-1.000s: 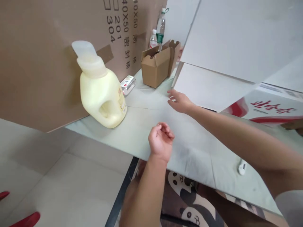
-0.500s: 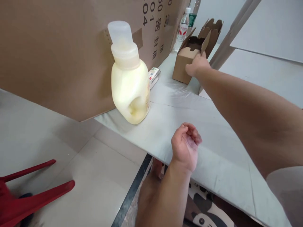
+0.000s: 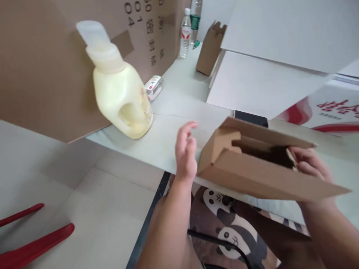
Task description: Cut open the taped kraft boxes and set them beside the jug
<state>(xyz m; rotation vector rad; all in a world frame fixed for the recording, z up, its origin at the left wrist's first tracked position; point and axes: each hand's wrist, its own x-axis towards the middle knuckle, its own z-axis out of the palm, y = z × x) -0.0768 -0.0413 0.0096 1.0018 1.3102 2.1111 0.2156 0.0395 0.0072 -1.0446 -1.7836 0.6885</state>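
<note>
A brown cardboard box with its top flaps up is at the table's front edge, right of centre. My right hand grips its right end, with fingers bent over the inner flap and the lower part hidden behind the long front flap. Just left of the box, my left hand is raised with bent fingers apart, holding nothing. Whether it touches the box's left side is hard to see; a narrow gap shows. A pale yellow detergent bottle with a handle and translucent cap stands farther left on the table.
A large printed carton rises behind the bottle. A small clear-and-white package, water bottles and another cardboard box stand farther back. White boxes fill the right rear. Red stool legs are at lower left.
My right hand has brought one cardboard box from the back of the table to the front edge; another box stays behind. My left hand has opened somewhat and shifted left in view. The camera has turned right.
</note>
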